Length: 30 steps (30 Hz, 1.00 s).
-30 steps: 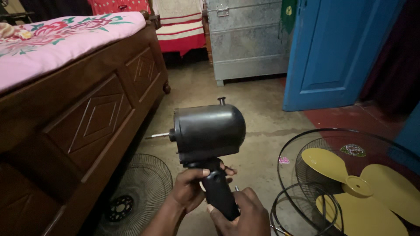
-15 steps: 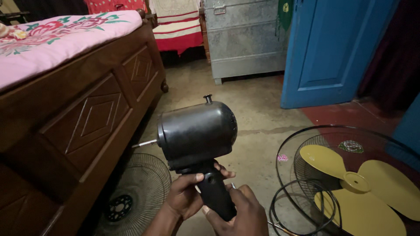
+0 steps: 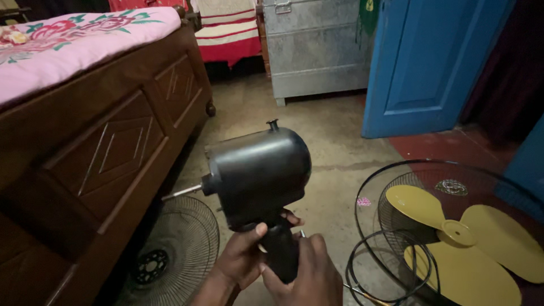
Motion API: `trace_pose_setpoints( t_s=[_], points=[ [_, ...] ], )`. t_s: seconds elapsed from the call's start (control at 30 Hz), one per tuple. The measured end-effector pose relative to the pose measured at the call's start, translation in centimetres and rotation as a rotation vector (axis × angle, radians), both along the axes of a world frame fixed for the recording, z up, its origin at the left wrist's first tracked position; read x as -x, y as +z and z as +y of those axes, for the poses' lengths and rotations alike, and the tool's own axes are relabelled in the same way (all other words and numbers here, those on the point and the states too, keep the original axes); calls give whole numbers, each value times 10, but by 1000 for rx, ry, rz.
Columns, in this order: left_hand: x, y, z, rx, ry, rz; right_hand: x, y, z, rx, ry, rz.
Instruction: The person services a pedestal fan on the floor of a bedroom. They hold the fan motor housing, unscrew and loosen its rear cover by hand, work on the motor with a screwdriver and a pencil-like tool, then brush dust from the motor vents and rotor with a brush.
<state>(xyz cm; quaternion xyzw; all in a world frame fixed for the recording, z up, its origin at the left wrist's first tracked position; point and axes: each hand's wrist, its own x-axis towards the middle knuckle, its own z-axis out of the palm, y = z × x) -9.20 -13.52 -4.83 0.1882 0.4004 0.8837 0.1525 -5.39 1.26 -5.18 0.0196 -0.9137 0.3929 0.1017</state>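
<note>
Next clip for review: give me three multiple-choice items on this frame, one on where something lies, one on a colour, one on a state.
1. Where does the yellow fan blade lie?
A. On the bed
B. In a wire guard on the floor, right of the hands
C. On the motor's shaft

2. What colour is the door?
A. Blue
B. Green
C. White

3. How is the black fan motor housing held?
A. Lying on the floor, untouched
B. By one hand only
C. Up off the floor, both hands around its neck

Answers:
1. B: the blade rests inside the wire guard on the floor at right.
2. A: the door panel is plainly blue.
3. C: the left hand and right hand both wrap the neck below the housing, whose bare shaft points left.
</note>
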Motion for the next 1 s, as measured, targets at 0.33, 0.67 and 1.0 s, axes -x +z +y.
trace_pose_setpoints(
  t_s=[0.33,0.67,1.0],
  points=[
    [0,6,-1,279,-41,48,-2,-8,12,44,10,53],
    [-8,2,11,45,-113,5,-11,1,12,74,-13,41],
    [-3,-13,9,-201,-195,87,-15,14,6,-28,-42,117]
  ],
)
